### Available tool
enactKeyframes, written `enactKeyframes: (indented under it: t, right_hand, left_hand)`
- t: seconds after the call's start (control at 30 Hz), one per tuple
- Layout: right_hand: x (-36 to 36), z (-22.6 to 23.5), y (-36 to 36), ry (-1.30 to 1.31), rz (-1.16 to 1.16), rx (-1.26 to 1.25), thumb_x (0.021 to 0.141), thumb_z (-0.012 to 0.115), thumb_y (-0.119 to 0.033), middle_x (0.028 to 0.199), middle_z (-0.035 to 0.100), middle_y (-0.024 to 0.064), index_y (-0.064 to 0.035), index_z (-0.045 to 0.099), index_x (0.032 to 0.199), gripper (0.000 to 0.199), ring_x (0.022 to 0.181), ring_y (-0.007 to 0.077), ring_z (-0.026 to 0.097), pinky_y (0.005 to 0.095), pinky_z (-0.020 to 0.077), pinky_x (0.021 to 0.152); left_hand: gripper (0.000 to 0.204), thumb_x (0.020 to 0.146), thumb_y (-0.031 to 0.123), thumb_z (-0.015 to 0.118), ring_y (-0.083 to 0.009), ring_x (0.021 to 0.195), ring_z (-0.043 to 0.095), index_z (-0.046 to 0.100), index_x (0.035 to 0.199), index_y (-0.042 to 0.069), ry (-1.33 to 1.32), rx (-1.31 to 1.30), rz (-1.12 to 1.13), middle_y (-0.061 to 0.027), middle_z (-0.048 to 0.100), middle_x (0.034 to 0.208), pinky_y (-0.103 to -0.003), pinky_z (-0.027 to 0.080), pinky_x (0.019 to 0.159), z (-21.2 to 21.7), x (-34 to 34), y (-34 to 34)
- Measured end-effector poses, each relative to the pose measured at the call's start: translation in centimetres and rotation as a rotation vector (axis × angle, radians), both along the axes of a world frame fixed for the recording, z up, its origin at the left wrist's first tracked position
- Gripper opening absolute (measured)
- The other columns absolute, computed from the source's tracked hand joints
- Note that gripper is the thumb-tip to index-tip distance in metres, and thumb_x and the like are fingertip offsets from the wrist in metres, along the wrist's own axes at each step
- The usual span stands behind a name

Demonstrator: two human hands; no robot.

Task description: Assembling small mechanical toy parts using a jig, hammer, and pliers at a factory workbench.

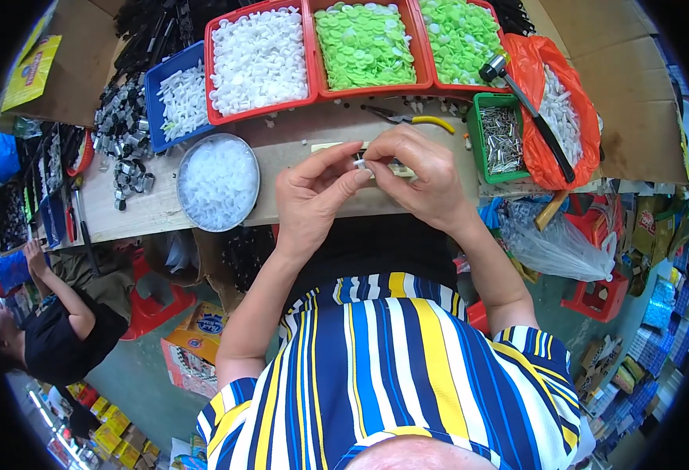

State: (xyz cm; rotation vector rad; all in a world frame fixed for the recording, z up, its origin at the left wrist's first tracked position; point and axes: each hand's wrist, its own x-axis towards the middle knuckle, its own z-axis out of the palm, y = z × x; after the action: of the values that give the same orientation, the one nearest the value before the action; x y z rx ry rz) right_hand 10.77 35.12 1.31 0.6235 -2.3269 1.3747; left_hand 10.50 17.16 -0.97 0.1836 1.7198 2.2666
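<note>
Above the near edge of the table, my left hand [311,196] and my right hand [421,174] meet at the fingertips. Thumb and forefinger of each are closed on a small white plastic part [360,164], which has something dark at its top. Fingers cover much of it, so its exact kind does not show. Behind the hands, a cream-coloured block [325,146] lies partly hidden on the table. To the left of my left hand stands a round metal dish [257,182] heaped with translucent white pieces. Pliers [434,122] with a yellow handle lie beyond my right hand.
Red trays [312,47] of white and green plastic parts line the back. A blue tray [153,102] sits left; a green box [477,145] of metal pins sits right. A hammer [544,133] rests over an orange bag [583,78]. Another person [66,329] works at far left.
</note>
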Motion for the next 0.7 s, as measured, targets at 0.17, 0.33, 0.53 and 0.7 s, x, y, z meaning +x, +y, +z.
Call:
enactKeyframes:
  t: [0.17,0.33,0.53,0.7]
  right_hand:
    - [-0.8,-2.1,0.4,0.009,-0.015,0.187,0.075,0.07,-0.003,0.08,0.058,0.01,-0.0028,0.061,0.086,0.014,0.076,0.0293,0.059,0.0394,0.0471,0.067]
    - [-1.2,-3.0,0.2,0.035,0.001,0.255,0.076,0.072,0.0,0.076,0.057,0.009,-0.0014,0.063,0.087,0.014,0.07,0.0262,0.058,0.037,0.0456,0.064]
    - [-1.4,-3.6,-0.1,-0.054,0.011,0.258,0.077,0.069,-0.005,0.079,0.055,0.0098,-0.0027,0.061,0.084,0.011,0.077,0.0294,0.057,0.0402,0.0461,0.068]
    - [-1.8,-3.7,0.1,-0.045,0.057,0.233,0.078,0.072,-0.002,0.074,0.055,0.0078,-0.0019,0.063,0.086,0.012,0.066,0.0236,0.057,0.036,0.043,0.06]
  left_hand:
    - [0.034,0.077,0.004,0.079,-0.0193,0.082,0.062,0.072,0.11,0.003,0.565,-0.554,0.151,-0.0081,0.066,0.092,-0.032,0.051,0.07,0.1,-0.5,-1.3]
    - [0.034,0.069,0.002,0.08,-0.0304,0.096,0.059,0.07,0.102,0.002,0.955,-0.796,0.162,-0.0103,0.063,0.096,-0.039,0.051,0.081,-1.5,-0.7,-1.7]
    - [0.035,0.07,0.001,0.078,-0.0312,0.098,0.059,0.07,0.104,0.002,1.029,-0.826,0.101,-0.0111,0.06,0.1,-0.041,0.051,0.082,-2.6,-0.4,-1.9]
    - [0.036,0.071,0.003,0.079,-0.031,0.099,0.059,0.07,0.105,0.003,1.074,-0.87,0.073,-0.0112,0.059,0.103,-0.041,0.051,0.083,-2.8,-0.4,-1.8]
